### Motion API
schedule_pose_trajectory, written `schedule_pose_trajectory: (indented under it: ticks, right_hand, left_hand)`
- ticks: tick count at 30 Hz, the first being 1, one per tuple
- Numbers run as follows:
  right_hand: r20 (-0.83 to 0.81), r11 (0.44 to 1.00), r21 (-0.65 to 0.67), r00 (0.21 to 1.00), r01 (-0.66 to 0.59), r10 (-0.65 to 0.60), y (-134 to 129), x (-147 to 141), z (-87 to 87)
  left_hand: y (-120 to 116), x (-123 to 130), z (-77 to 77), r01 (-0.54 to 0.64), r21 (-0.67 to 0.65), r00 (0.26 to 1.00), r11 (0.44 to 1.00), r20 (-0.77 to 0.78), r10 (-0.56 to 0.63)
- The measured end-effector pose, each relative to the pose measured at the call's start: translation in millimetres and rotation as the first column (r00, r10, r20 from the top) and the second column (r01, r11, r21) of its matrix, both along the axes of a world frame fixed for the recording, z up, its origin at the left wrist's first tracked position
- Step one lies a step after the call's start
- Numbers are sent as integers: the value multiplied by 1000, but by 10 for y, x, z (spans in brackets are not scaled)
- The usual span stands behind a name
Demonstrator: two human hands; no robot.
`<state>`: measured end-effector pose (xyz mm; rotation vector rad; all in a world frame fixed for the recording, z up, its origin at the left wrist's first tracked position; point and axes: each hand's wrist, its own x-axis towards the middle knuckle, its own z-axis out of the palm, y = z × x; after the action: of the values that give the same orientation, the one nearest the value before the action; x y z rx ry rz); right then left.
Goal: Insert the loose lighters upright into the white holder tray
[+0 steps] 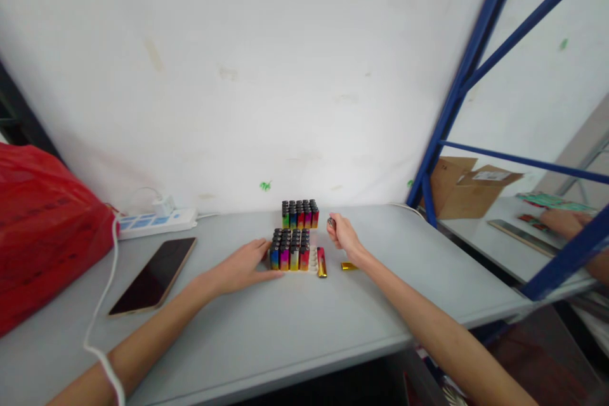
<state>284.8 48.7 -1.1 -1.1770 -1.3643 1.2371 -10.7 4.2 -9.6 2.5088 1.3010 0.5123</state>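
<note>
A white tray [313, 261] stands on the table, filled with upright lighters [290, 257] in several colours; its right end shows bare slots. My left hand [245, 264] grips the tray's left side, thumb along the front edge and fingers beside the lighters. Raised to the right of the tray, my right hand [343, 235] is closed around a lighter [332, 222]; only its metal top shows. A red and gold lighter [322, 262] lies just right of the tray. Partly behind my right wrist lies a gold lighter [349, 266]. Behind the tray stands a second block of lighters [299, 214].
On the left are a phone [155, 276], a power strip [159, 223], a white cable [102, 298] and a red bag [47, 235]. A blue rack frame [442, 120] rises at right. Beyond it are a cardboard box [464, 190] and another person's hand [564, 223].
</note>
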Motion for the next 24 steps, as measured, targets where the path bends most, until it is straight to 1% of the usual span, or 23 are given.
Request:
schedule_pose_trajectory:
  ticks: [2,4,6,9,11,12,13,15,17,20,24]
  right_hand:
    - [24,998,57,999,33,-35,-2,-17,-32]
    - [43,992,127,998,28,-33,6,-11,-60]
    - [55,989,148,998,1,-9,16,12,-73]
    - [48,981,145,991,-127,121,10,61,-45]
    - [66,952,210,974,-225,215,-15,96,-1]
    - [94,931,260,966,-256,239,-30,112,22]
    - [134,910,313,961,-274,243,-45,126,41]
    - [228,875,390,951,-287,210,-69,144,59]
    - [273,858,439,949,-268,157,-74,145,39]
    - [248,858,461,961,-226,120,-43,126,-45]
    - [233,875,436,966,-209,115,28,116,-164]
  left_hand:
    - [6,-11,-11,10,-3,1000,1000,-10,-10]
    - [10,-19,-20,10,-1,1000,1000,-17,-10]
    - [13,-25,-29,9,4,1000,1000,-18,-9]
    - [17,-29,-35,8,8,1000,1000,-12,-8]
    - [20,-29,-31,9,1,1000,1000,-15,-9]
    - [22,-28,-29,10,-4,1000,1000,-20,-10]
    - [25,-27,-27,11,-8,1000,1000,-25,-11]
    - [33,-27,-30,12,-13,1000,1000,-29,-12]
    - [46,-29,-43,8,-16,1000,1000,-20,-9]
    - [63,-36,-70,0,-28,1000,1000,3,0]
    - [69,-42,-86,-1,-31,1000,1000,4,1]
